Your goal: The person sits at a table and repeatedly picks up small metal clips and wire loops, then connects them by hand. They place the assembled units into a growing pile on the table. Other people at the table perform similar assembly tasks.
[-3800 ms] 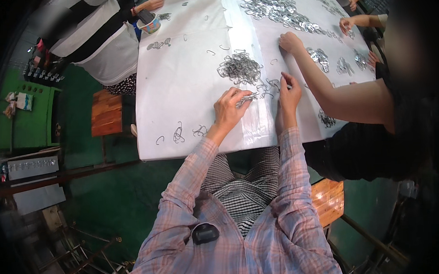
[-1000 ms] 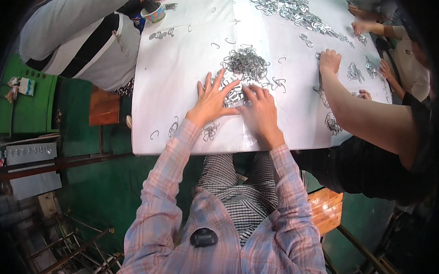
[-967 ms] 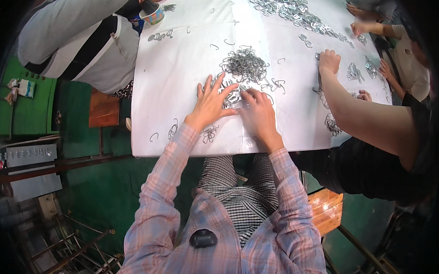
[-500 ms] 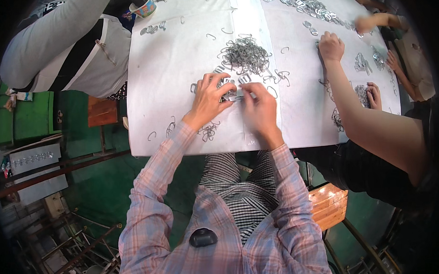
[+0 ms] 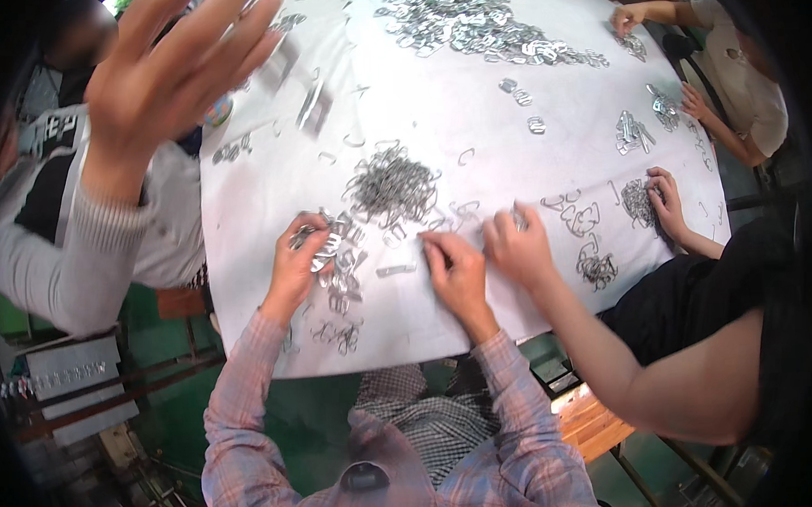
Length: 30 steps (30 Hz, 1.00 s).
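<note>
My left hand point(image 5: 292, 265) is closed around several flat silver metal buckles point(image 5: 327, 247), held just above the white-covered table. Below and beside it lies a loose cluster of similar buckles point(image 5: 343, 282). Close to the pile's lower right edge is my right hand point(image 5: 459, 274), thumb and forefinger pinched together; what they hold, if anything, is too small to make out. A dense heap of grey wire hooks point(image 5: 393, 190) sits beyond and between my hands. Between them, nearer to me, lies a slim silver metal strip point(image 5: 396, 270).
A co-worker's blurred hand point(image 5: 163, 92) reaches in at upper left over blurred metal pieces point(image 5: 313, 106). Another person's hand point(image 5: 517, 245) is just right of mine. A large buckle heap point(image 5: 469, 23) covers the far side; loose hooks point(image 5: 596, 266) lie at right.
My hands have moved apart; the left now grips buckles. My view has shifted. A co-worker's hand has come in at upper left, and the right neighbour's hand has moved nearer mine.
</note>
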Each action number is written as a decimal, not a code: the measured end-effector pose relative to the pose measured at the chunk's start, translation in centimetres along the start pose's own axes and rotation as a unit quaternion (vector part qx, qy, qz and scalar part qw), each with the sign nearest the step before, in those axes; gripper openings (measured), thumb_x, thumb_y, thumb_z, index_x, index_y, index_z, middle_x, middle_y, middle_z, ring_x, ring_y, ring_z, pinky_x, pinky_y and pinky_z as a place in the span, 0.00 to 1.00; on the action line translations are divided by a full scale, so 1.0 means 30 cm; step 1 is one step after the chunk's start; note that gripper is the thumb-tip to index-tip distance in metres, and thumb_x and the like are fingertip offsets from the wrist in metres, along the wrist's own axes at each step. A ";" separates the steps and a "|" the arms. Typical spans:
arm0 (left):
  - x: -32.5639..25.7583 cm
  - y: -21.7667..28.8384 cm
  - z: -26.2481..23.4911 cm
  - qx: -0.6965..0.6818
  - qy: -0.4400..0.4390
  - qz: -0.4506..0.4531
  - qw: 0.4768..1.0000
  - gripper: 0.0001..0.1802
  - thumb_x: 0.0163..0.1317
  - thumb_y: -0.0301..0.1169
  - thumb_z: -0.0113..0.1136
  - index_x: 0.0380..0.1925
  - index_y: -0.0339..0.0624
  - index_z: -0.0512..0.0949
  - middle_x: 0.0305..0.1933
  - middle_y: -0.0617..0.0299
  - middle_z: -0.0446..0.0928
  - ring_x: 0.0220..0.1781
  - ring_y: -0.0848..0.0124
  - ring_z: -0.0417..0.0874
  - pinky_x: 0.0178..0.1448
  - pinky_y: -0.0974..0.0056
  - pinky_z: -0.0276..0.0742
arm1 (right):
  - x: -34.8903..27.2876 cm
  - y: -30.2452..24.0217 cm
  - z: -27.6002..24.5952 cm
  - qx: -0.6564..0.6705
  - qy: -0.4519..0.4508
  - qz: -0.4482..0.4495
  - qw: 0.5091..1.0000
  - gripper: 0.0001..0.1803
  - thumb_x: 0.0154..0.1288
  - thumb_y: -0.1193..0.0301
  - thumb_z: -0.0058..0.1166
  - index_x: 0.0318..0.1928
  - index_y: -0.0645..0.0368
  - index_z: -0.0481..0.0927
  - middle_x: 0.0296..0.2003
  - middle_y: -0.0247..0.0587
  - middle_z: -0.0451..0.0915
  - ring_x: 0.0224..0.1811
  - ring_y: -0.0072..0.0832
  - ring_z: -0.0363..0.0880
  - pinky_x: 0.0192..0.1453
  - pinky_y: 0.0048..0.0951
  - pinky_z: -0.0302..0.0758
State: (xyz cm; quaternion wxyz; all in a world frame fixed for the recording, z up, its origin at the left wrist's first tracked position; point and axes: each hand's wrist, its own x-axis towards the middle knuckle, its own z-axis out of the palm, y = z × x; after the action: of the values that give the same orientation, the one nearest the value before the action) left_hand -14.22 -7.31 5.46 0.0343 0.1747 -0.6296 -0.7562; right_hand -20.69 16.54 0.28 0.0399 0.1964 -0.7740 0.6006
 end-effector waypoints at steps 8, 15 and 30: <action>0.421 0.038 0.452 -0.266 -0.072 -0.179 0.944 0.08 0.66 0.30 0.55 0.44 0.47 0.71 0.41 0.63 0.73 0.37 0.70 0.75 0.28 0.71 0.67 | 0.018 -0.021 -0.023 -0.004 0.003 0.010 1.000 0.07 0.58 0.81 0.56 0.38 0.61 0.82 0.27 0.43 0.78 0.24 0.36 0.76 0.28 0.32 0.72; 1.043 0.090 0.663 -0.314 -0.022 -0.051 0.948 0.23 0.68 0.31 0.51 0.62 0.41 0.65 0.60 0.52 0.70 0.64 0.59 0.69 0.57 0.38 0.74 | 0.010 -0.007 -0.009 -0.010 -0.017 -0.002 1.000 0.08 0.57 0.81 0.56 0.38 0.60 0.82 0.27 0.45 0.77 0.27 0.39 0.77 0.31 0.35 0.73; 0.087 0.017 0.060 0.535 0.057 0.159 0.828 0.26 0.46 0.37 0.74 0.46 0.41 0.79 0.43 0.54 0.76 0.44 0.60 0.79 0.49 0.59 0.76 | 0.008 -0.052 0.020 -0.115 -0.011 -0.100 0.988 0.10 0.54 0.80 0.58 0.38 0.59 0.82 0.34 0.40 0.78 0.39 0.37 0.77 0.42 0.35 0.73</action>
State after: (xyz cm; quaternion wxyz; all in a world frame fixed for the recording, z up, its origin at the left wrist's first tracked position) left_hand -17.31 -6.44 5.64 0.0907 0.1060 -0.9515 -0.2742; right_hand -20.24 15.58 1.61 0.1136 0.2737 -0.8146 0.4987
